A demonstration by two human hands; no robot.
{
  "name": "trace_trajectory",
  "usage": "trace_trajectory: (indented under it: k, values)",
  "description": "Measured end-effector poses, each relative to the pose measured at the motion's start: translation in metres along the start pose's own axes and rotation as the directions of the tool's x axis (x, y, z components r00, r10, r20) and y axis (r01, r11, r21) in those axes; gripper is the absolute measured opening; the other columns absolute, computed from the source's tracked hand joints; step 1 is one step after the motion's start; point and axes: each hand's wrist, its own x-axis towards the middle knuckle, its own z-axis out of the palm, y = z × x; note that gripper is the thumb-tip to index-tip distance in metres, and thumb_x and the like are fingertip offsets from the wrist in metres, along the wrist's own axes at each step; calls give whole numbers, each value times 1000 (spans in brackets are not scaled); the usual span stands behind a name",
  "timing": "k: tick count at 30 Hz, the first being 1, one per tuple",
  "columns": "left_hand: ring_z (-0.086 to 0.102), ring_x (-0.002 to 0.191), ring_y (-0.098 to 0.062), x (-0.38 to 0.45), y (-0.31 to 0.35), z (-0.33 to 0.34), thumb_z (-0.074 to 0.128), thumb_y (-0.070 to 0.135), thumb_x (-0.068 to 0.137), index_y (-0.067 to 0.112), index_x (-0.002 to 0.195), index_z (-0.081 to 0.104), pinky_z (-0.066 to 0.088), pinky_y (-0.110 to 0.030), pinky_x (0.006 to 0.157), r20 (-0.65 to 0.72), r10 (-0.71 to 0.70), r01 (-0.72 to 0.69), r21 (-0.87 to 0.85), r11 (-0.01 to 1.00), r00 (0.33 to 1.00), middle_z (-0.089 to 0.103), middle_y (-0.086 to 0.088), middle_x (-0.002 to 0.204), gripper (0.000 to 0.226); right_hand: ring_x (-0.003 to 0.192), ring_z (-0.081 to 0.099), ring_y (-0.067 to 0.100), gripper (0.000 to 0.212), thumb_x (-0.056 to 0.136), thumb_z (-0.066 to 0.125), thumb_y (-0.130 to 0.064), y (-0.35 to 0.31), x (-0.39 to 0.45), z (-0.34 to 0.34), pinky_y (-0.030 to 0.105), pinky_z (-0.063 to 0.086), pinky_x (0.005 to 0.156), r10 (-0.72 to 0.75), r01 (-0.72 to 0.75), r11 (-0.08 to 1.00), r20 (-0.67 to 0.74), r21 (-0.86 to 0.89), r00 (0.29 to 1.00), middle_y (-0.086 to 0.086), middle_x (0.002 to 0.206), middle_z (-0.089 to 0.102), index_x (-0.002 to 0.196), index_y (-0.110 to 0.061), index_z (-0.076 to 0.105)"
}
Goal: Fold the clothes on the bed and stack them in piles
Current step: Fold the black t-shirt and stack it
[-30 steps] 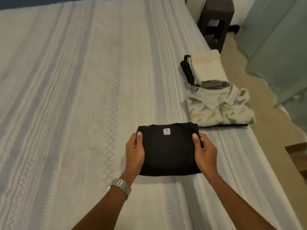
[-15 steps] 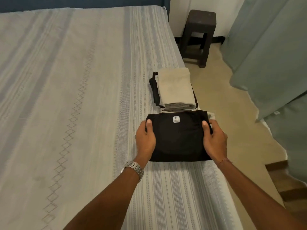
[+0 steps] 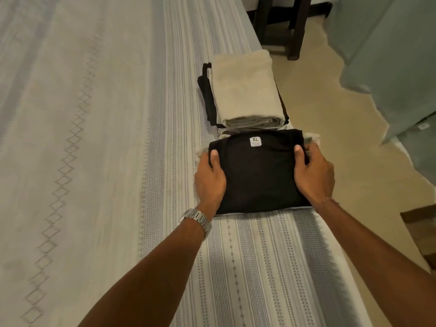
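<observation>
A folded black shirt (image 3: 258,175) with a white XL label lies near the bed's right edge, on top of a folded patterned shirt (image 3: 311,136) of which only pale edges show. My left hand (image 3: 210,177) grips the black shirt's left side, thumb on top. My right hand (image 3: 315,172) grips its right side the same way, fingers hidden beneath. Just beyond it stands a second pile, a folded beige garment (image 3: 245,90) over a black garment (image 3: 207,100).
The striped bedspread (image 3: 94,138) stretches to the left and toward me. The bed's right edge runs beside the piles, with beige floor (image 3: 330,109) below. A dark wooden stool (image 3: 280,22) stands at the back. Grey-green curtains (image 3: 391,55) hang at the right.
Both hands carried the black shirt to the right, over the patterned shirt, and set it down on it. The patterned shirt is now almost fully covered.
</observation>
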Motion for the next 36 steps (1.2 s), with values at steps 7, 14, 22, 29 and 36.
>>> trace_trajectory:
  k: [7,14,22,29,36]
  values:
    - [58,68,-11,-11,3,-38,42,48,105,17,118,48,45,-29,63,113,50,-57,64,996,992,58,5,74,34,111,56,39,41,105,45,-43,-23,-31,-22,42,41,78,37,-48,996,-149,-70,988,16,120,63,129,-10,47]
    - [54,118,-28,-60,-5,-148,57,46,100,9,143,49,47,-44,98,267,301,-390,411,824,916,61,-11,129,57,131,47,31,45,103,52,-39,-90,-153,-29,47,41,108,-393,401,900,79,-168,916,13,138,53,138,-9,50]
    - [47,135,-31,-129,9,-309,54,62,92,12,150,41,41,-49,108,427,348,-550,607,574,834,51,-11,147,77,119,56,30,41,100,59,-36,-213,-261,-65,45,49,99,-492,551,826,325,-119,807,13,130,59,132,-9,55]
    - [27,149,-28,-170,5,-449,49,63,94,17,157,25,25,-47,119,484,327,-584,687,433,812,31,-9,161,82,138,44,28,56,102,54,-41,-321,-354,-84,43,37,114,-511,650,744,493,-157,704,9,151,47,149,-14,41]
    - [26,150,-28,-190,11,-574,51,70,90,19,157,26,22,-48,121,416,332,-528,739,418,846,30,-8,163,88,135,46,32,57,102,55,-40,-415,-435,-85,42,37,110,-537,676,724,502,-137,678,12,151,46,150,-13,40]
